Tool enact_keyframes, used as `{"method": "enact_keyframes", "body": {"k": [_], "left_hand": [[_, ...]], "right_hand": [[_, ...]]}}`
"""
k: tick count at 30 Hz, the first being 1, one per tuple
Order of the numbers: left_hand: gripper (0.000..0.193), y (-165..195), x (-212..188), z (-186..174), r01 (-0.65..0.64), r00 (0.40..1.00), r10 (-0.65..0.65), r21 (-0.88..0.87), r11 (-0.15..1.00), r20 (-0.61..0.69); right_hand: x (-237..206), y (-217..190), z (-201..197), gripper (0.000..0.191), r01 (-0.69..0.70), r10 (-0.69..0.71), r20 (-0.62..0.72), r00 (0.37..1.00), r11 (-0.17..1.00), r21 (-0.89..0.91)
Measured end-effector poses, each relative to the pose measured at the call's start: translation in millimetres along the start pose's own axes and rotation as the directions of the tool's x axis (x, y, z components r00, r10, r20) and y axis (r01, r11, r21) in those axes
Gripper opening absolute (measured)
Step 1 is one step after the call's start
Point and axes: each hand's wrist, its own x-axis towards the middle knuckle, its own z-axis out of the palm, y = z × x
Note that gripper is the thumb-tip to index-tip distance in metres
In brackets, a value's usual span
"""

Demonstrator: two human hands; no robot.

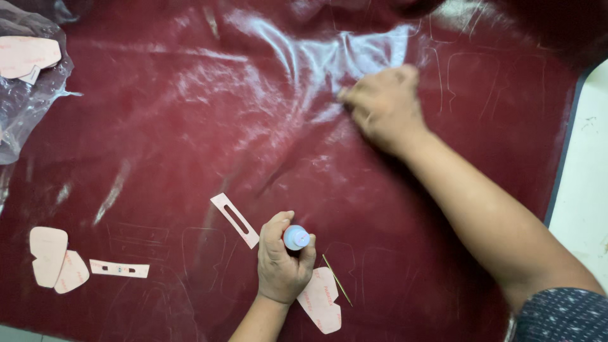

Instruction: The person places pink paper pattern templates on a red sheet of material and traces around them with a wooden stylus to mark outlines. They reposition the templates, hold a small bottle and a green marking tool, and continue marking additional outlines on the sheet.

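A: Nearest first. What's w/ the left hand (280, 266)?

B: Low centre, fingers curled tight round a small bottle (296, 237), pale blue cap facing up. Firm hold, thumb and fingers wrapped all round it. Hand rests on the dark red leather sheet (190, 126).

A: Stuff around it?

B: Pale pink paper pattern piece (322, 299) just right of the wrist, partly under it. Thin metal awl or needle (337, 279) lying diagonally beside that. Up-left of the knuckles, a slotted pink strip (234, 220), tilted, close to the thumb, can't tell if touching.

A: Further left?

B: Two rounded pink pieces (57, 261) overlapping near the left edge, plus a short strip w/ holes (119, 269) just beside them. Faint traced outlines on the leather thereabouts.

A: And the right hand (382, 109)?

B: Farther up, right of centre, arm reaching in from the bottom-right corner. Palm down, fingers bent and pressed on the leather where it wrinkles. Blurred, so can't tell if it pinches the sheet; nothing else in it.

A: Far end?

B: Clear plastic bag (28, 95) top-left corner w/ more pink pieces inside. White table edge (586, 177) on the right, beyond the sheet.
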Motion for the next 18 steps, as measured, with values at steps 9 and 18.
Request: {"method": "enact_keyframes", "body": {"k": [9,18], "left_hand": [[0.062,3.1,-0.8,0.6,-0.006,1.0,0.007,0.012,1.0,-0.008],[0.062,3.5,-0.6,1.0,-0.014,1.0,0.014,0.018,1.0,-0.011]], "right_hand": [[0.4,-5.0,-18.0,0.016,-0.143,0.141,-0.033,0.989,0.985,-0.093],[-13.7,-18.5,-24.3,0.013,-0.146,0.141,-0.073,0.987,0.987,-0.064]]}}
